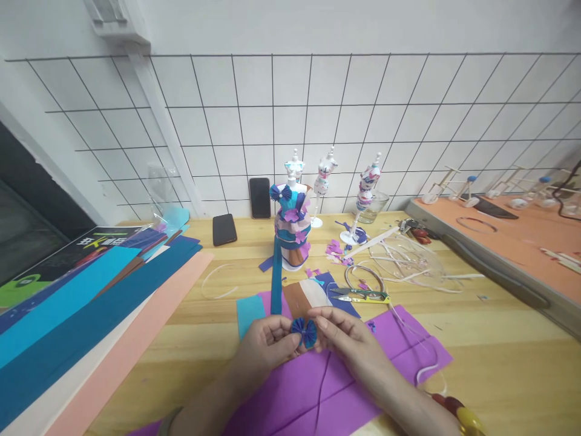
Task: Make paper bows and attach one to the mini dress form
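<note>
A small pleated bow (304,333), blue and purple, is held between both hands above a purple sheet (313,393). On the bow's left side, my left hand (267,348) pinches it, thumb near its middle. The fingers of my right hand (342,333) are closed on its right side. Beyond the hands stands a small mannequin (293,224) dressed in blue, pink and brown pieces, with a similar bow (280,192) at its shoulder. Scissors (361,295) with yellow and green handles lie right of the brown sheet (299,304).
Long coloured strips (113,303) fan out at the left. Two phones (224,229) are near the wall. Two more mannequins (367,188) stand behind, beside a glass (376,208). Tangled white cord (408,263) lies at the right, next to an orange-topped box (521,242).
</note>
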Demonstrator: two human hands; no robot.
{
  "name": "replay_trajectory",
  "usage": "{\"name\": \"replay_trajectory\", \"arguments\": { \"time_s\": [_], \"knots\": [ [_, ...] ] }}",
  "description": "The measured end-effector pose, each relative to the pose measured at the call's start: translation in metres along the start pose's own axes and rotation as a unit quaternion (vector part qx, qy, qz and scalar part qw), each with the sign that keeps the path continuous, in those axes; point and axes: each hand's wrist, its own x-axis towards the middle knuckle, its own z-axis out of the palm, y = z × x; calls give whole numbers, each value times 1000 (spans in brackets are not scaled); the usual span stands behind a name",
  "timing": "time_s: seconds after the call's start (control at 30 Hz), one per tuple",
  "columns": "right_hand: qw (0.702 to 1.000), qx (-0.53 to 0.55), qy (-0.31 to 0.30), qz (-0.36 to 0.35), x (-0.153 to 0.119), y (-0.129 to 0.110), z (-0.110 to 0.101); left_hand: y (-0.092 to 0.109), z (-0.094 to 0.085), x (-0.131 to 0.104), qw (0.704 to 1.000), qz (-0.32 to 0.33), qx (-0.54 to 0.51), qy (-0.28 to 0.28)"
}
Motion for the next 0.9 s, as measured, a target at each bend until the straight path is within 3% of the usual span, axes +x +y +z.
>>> {"name": "replay_trajectory", "arguments": {
  "time_s": [0.23,0.47,0.9],
  "knots": [
    [999,4,-40,-2,0,-2,5,6,4,-3,1000,3,22,-9],
    [1000,-22,6,4,2,-4,3,3,4,-1,1000,15,-17,-9],
    [999,-31,5,-7,2,8,0,1,3,1,999,18,2,45]
  ]
}}
